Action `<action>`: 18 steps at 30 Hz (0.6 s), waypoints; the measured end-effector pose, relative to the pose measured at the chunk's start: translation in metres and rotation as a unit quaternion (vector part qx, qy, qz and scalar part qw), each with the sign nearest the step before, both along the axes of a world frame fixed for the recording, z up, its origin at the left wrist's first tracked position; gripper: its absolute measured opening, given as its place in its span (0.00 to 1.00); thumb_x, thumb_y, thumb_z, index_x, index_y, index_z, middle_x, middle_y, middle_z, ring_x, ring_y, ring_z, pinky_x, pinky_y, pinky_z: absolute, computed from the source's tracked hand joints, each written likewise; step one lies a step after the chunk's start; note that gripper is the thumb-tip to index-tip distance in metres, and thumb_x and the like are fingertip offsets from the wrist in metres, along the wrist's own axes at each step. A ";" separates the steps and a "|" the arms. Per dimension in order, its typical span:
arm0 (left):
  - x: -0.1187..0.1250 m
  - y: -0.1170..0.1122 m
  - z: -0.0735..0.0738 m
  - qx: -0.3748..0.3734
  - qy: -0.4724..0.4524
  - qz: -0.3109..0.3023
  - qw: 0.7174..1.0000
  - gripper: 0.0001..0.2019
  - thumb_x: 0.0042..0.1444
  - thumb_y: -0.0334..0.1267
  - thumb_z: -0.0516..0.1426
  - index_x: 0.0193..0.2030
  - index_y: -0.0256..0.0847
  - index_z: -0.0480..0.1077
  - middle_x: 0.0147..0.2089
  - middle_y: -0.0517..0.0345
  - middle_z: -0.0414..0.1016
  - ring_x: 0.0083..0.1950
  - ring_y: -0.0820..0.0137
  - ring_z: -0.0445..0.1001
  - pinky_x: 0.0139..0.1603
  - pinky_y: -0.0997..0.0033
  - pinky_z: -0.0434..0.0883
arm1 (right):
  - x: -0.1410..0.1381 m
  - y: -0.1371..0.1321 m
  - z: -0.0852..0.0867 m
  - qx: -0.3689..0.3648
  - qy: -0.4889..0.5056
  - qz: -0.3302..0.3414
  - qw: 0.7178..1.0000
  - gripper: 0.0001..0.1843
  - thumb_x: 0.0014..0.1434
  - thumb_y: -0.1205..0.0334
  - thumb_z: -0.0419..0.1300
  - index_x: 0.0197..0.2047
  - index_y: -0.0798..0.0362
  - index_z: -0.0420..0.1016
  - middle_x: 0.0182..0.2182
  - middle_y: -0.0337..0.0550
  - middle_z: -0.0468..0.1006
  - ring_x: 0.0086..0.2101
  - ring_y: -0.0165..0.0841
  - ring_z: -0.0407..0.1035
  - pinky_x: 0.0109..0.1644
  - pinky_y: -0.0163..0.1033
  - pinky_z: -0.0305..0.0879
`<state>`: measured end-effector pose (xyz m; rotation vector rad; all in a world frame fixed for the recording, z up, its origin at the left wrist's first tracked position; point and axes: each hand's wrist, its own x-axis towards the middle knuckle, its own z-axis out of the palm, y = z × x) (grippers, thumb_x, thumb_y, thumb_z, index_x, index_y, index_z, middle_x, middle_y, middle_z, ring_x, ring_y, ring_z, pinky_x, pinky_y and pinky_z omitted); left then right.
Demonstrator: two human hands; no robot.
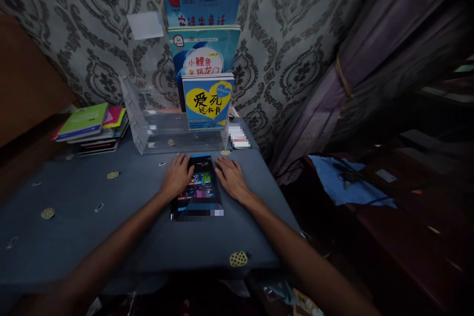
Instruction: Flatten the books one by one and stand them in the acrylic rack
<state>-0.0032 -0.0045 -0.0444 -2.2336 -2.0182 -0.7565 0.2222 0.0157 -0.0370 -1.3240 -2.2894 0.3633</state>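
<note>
A dark book with small coloured pictures on its cover lies flat on the table, its near end blurred out. My left hand rests on its left edge, fingers stretched forward. Flat on the cloth along the right edge lies my right hand, fingers spread; whether it touches the book I cannot tell. Behind both hands stands a clear plastic book rack. On its right side it carries a blue book with a yellow heart, a teal book and a taller blue book.
A grey-blue cloth with pineapple prints covers the table. Several books form a stack at the back left. A small blurred white item lies right of the rack. Beyond the table's right edge hang a tied purple curtain and a blue cloth.
</note>
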 end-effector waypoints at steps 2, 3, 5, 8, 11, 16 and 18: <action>0.005 0.004 -0.001 0.000 -0.012 -0.009 1.000 0.21 0.68 0.40 0.52 0.64 0.35 0.67 0.67 0.36 0.68 0.73 0.51 0.62 0.70 0.45 0.63 | 0.000 0.000 -0.001 0.007 0.006 0.002 1.000 0.23 0.72 0.59 0.47 0.64 0.55 0.70 0.64 0.56 0.72 0.68 0.43 0.59 0.71 0.60 0.50; 0.007 0.006 -0.002 0.000 -0.016 -0.011 1.000 0.21 0.68 0.40 0.52 0.64 0.35 0.67 0.68 0.36 0.68 0.73 0.51 0.61 0.71 0.44 0.62 | 0.000 0.000 -0.001 0.008 0.006 0.002 1.000 0.23 0.72 0.58 0.47 0.64 0.54 0.70 0.64 0.55 0.72 0.68 0.43 0.59 0.71 0.59 0.51; 0.008 0.008 -0.004 0.002 -0.024 -0.016 1.000 0.21 0.68 0.40 0.53 0.64 0.34 0.67 0.68 0.36 0.68 0.73 0.51 0.61 0.71 0.44 0.62 | 0.000 0.000 -0.001 0.006 0.004 0.001 1.000 0.23 0.72 0.58 0.48 0.65 0.55 0.70 0.64 0.56 0.72 0.68 0.43 0.59 0.71 0.59 0.50; 0.005 0.008 -0.008 0.010 -0.050 -0.031 0.998 0.20 0.68 0.40 0.52 0.64 0.36 0.68 0.68 0.39 0.68 0.73 0.52 0.61 0.72 0.43 0.61 | 0.001 0.001 -0.002 0.001 0.001 -0.001 1.000 0.24 0.71 0.59 0.48 0.65 0.56 0.70 0.64 0.58 0.72 0.68 0.44 0.59 0.71 0.60 0.50; -0.005 0.008 -0.008 0.021 -0.099 -0.047 0.994 0.19 0.68 0.38 0.50 0.62 0.38 0.69 0.68 0.43 0.68 0.72 0.56 0.63 0.72 0.46 0.61 | 0.000 0.000 -0.002 0.010 0.011 -0.001 1.000 0.24 0.71 0.59 0.48 0.65 0.56 0.70 0.65 0.58 0.70 0.68 0.45 0.60 0.70 0.61 0.51; -0.028 0.010 0.005 0.040 -0.160 -0.024 0.986 0.18 0.64 0.30 0.46 0.55 0.39 0.72 0.54 0.48 0.78 0.59 0.61 0.75 0.66 0.53 0.70 | -0.016 -0.003 0.009 0.036 0.013 0.048 0.998 0.23 0.71 0.60 0.48 0.65 0.55 0.70 0.67 0.57 0.69 0.68 0.43 0.59 0.71 0.58 0.52; -0.033 0.011 0.009 0.045 -0.172 -0.004 0.984 0.18 0.63 0.28 0.46 0.52 0.39 0.73 0.49 0.49 0.79 0.53 0.62 0.77 0.61 0.55 0.73 | -0.030 -0.002 0.013 0.038 0.006 0.087 0.995 0.23 0.71 0.62 0.48 0.65 0.56 0.70 0.66 0.56 0.69 0.68 0.42 0.59 0.73 0.57 0.50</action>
